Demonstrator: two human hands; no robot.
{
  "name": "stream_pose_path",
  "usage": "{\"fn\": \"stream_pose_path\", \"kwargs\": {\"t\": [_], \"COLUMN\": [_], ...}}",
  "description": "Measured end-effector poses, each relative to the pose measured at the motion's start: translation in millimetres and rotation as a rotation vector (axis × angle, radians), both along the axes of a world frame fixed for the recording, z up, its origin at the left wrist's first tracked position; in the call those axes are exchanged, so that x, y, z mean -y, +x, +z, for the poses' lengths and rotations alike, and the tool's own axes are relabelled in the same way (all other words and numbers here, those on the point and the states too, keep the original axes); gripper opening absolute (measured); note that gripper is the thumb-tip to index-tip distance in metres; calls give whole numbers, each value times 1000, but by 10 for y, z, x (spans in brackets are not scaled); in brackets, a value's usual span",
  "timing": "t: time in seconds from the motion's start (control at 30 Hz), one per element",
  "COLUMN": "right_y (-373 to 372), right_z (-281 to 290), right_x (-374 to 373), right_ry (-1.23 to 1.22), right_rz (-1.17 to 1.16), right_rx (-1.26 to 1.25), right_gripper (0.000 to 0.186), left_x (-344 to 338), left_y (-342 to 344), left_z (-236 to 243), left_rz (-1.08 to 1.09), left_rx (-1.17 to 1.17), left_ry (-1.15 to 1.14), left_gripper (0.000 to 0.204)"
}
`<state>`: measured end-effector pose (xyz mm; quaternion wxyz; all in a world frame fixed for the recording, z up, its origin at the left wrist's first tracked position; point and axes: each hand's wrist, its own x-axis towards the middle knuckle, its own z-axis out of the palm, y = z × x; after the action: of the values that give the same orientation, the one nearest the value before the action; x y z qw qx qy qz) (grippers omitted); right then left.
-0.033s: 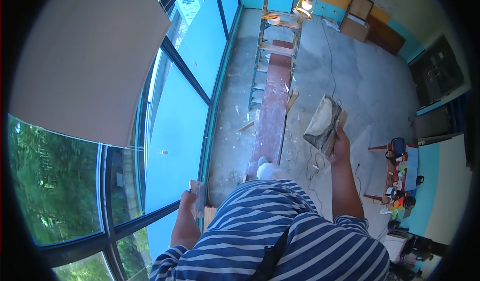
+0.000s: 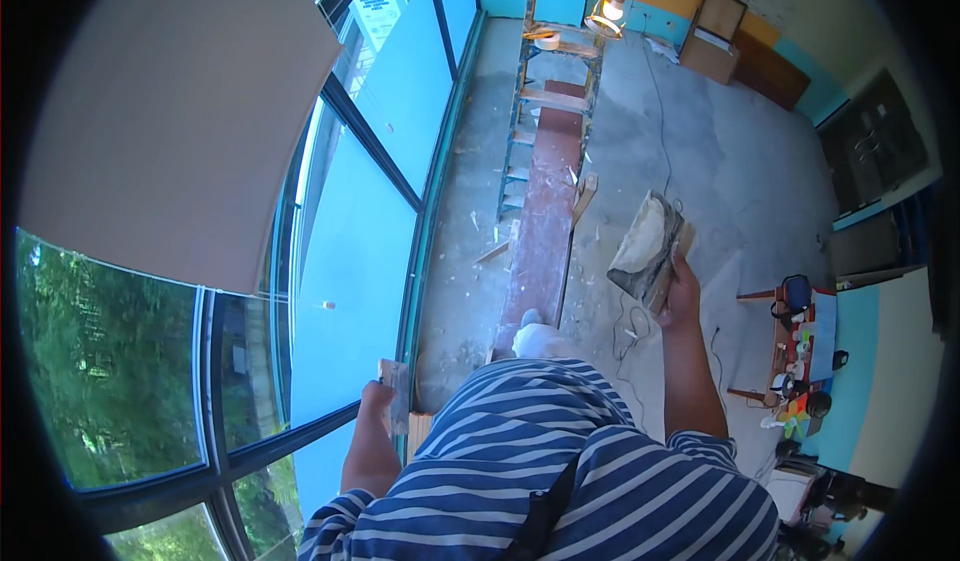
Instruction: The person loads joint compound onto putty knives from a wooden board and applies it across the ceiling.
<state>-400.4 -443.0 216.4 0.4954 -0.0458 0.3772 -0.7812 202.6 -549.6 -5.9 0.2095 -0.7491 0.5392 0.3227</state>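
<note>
Right hand (image 2: 682,296): the grip is clenched around the wooden-edged side of a dark board (image 2: 630,281). The board stands tilted, out in front and to the right of the body, and carries a thick mass of pale compound (image 2: 641,233). Left hand (image 2: 376,398): the grip is closed on a flat, pale-edged blade (image 2: 398,386), held low on the left, near the window frame (image 2: 411,306). The two tools are well apart.

Change since the preceding picture: minimal. Both hands, the board and the blade keep their positions; only the grey tip of what seems to be a shoe (image 2: 532,317) shifts slightly ahead of the striped shirt (image 2: 520,411). This suggests a small adjustment of footing — the load appears to remain supported, with no visible transfer between tools.

Surroundings: a reddish-brown plank (image 2: 540,261) extends ahead of the shoe toward a ladder (image 2: 575,49), with a lit lamp (image 2: 612,9) at its upper right. A cluttered counter (image 2: 824,331) stands at the far right — well apart from both hands.
</note>
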Motion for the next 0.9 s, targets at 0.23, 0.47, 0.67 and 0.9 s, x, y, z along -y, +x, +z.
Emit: {"fn": "stream_pose_path", "kwargs": {"t": [0.23, 0.47, 0.67, 0.9], "right_y": [-95, -370, -645, -1047], "right_z": [-112, -299, -419, -612], "right_x": [-143, -145, -30, 68], "right_ry": [5, 55, 20, -29], "right_rz": [-62, -145, -199, -190], "right_rx": [8, 27, 61, 153], "right_gripper": [47, 49, 47, 48], "left_x": [248, 772, 1317, 1976], "left_y": [-284, -719, -1310, -2074], "left_z": [56, -12, 34, 6], "left_rz": [-69, -123, -238, -327], "left_rx": [-2, 12, -50, -128], "left_ry": [50, 13, -104, -195], "left_gripper": [45, 46, 45, 42]}}
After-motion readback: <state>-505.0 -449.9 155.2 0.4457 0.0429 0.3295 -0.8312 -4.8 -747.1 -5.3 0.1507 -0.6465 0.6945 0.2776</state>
